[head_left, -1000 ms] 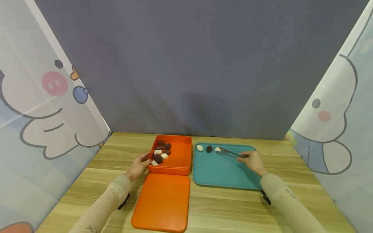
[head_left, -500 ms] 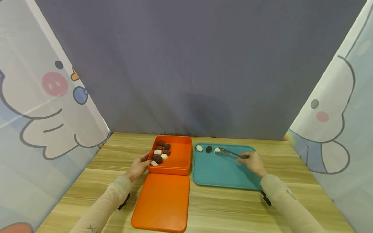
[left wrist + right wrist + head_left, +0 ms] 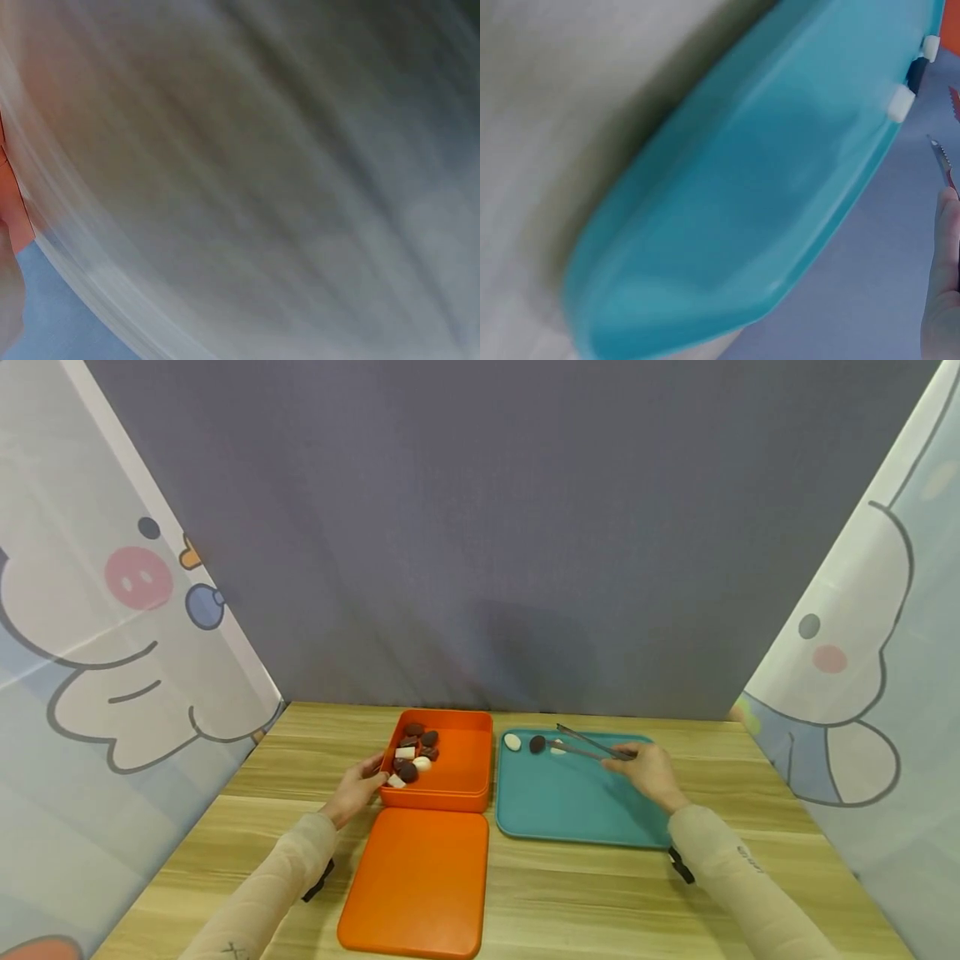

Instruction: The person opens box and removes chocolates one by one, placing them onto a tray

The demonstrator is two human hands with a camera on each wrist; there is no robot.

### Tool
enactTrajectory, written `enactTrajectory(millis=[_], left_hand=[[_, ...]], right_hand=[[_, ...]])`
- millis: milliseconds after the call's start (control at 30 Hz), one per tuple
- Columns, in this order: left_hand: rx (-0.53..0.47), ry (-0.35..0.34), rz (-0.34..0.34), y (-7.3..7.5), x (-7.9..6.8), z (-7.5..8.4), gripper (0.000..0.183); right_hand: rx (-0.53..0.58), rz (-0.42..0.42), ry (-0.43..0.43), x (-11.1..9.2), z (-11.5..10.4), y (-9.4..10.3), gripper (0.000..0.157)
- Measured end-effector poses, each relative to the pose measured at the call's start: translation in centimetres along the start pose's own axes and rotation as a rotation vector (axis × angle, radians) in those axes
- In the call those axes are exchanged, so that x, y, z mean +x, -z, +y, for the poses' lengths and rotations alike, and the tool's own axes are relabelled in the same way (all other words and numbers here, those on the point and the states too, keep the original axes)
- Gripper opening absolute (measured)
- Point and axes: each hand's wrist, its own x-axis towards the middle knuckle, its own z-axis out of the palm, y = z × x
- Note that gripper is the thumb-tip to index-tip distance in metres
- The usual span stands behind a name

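The person's right hand (image 3: 645, 772) is gripping a pair of dark tongs (image 3: 596, 745), fingers and thumb closing round the handle end. The tongs' arms are spreading apart above the teal tray (image 3: 577, 802), gripping nothing; the right wrist view is showing their serrated tips well separated. A white egg-shaped chocolate (image 3: 558, 747) is lying on the tray near its far edge, partly hidden by the lower arm. To its left, a dark egg-shaped chocolate (image 3: 537, 744) and another white one (image 3: 512, 742) are continuing the row.

The left hand (image 3: 356, 787) is touching the left wall of an orange box (image 3: 461, 760), its thumb and fingers reaching forward, slightly apart and relaxed. Inside, mixed dark and white chocolates (image 3: 408, 753) are clustering toward the left side. A flat orange lid (image 3: 415, 881) is lying in front of the box, on the wood-grain table (image 3: 570, 902). A blurred pale surface is filling most of the left wrist view.
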Motion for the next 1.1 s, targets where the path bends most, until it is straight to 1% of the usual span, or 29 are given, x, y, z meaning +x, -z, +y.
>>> enactTrajectory(millis=[133, 200, 400, 500, 600, 767, 967, 1100], left_hand=[[0.007, -0.004, 0.003, 0.0, 0.0, 0.0, 0.053], [0.002, -0.003, 0.004, 0.0, 0.0, 0.0, 0.053], [-0.001, -0.001, -0.006, 0.0, -0.1, 0.1, 0.054], [-0.005, 0.005, -0.007, 0.0, -0.1, 0.1, 0.054], [-0.007, 0.003, -0.015, 0.0, -0.2, 0.1, 0.054], [-0.003, 0.003, -0.007, 0.1, -0.2, 0.2, 0.053], [-0.003, -0.003, 0.001, 0.1, -0.2, 0.3, 0.053], [-0.001, -0.006, 0.006, 0.0, -0.2, 0.3, 0.053]], right_hand=[[0.013, 0.023, 0.057, -0.1, -1.1, -0.2, 0.038], [0.025, 0.017, 0.067, -0.2, -1.6, -0.4, 0.039], [0.06, -0.023, 0.032, -0.2, -3.3, -1.2, 0.042], [0.071, -0.028, 0.019, 0.0, -4.1, -1.7, 0.043], [0.078, -0.025, 0.027, 0.2, -4.7, -2.3, 0.042], [0.126, -0.045, 0.049, 0.5, -6.0, -3.6, 0.041], [0.18, -0.066, 0.046, 1.2, -7.4, -5.6, 0.042], [0.211, -0.074, 0.048, 1.5, -8.3, -7.1, 0.037]])
